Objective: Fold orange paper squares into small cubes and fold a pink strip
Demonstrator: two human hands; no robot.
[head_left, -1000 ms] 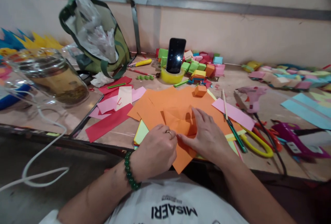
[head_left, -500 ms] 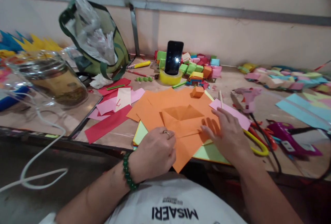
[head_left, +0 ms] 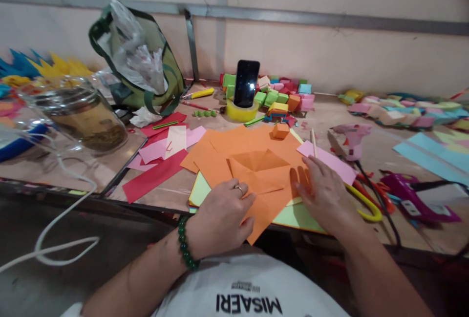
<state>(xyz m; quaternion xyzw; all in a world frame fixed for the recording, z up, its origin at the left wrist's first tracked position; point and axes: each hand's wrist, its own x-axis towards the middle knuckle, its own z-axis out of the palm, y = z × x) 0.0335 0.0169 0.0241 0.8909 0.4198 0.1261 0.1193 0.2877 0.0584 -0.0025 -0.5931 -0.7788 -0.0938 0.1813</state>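
Observation:
A folded orange paper (head_left: 262, 173) lies in front of me on a spread of flat orange sheets (head_left: 227, 141), its top flap creased. At its lower left rests my left hand (head_left: 222, 214), with a ring and a green bead bracelet; its fingers are curled but apart, with nothing visible between them. My right hand (head_left: 324, 192) is just right of the folded paper, fingers spread over the orange sheets. Green sheets (head_left: 296, 217) show beneath the orange ones. A small orange paper cube (head_left: 280, 131) sits behind the folded paper.
A phone (head_left: 246, 82) leans upright in a yellow tape roll (head_left: 242, 111), before a pile of coloured paper cubes. A glass jar (head_left: 91, 126) and green bag (head_left: 164, 80) stand left. Red and pink strips lie left; a pink glue gun (head_left: 351, 138), yellow-handled scissors (head_left: 366, 204) and purple tool (head_left: 417, 200) lie right.
My left hand's fingers have loosened from a tighter curl, and the thumb now shows apart. My right hand has shifted slightly right, away from the folded paper's edge.

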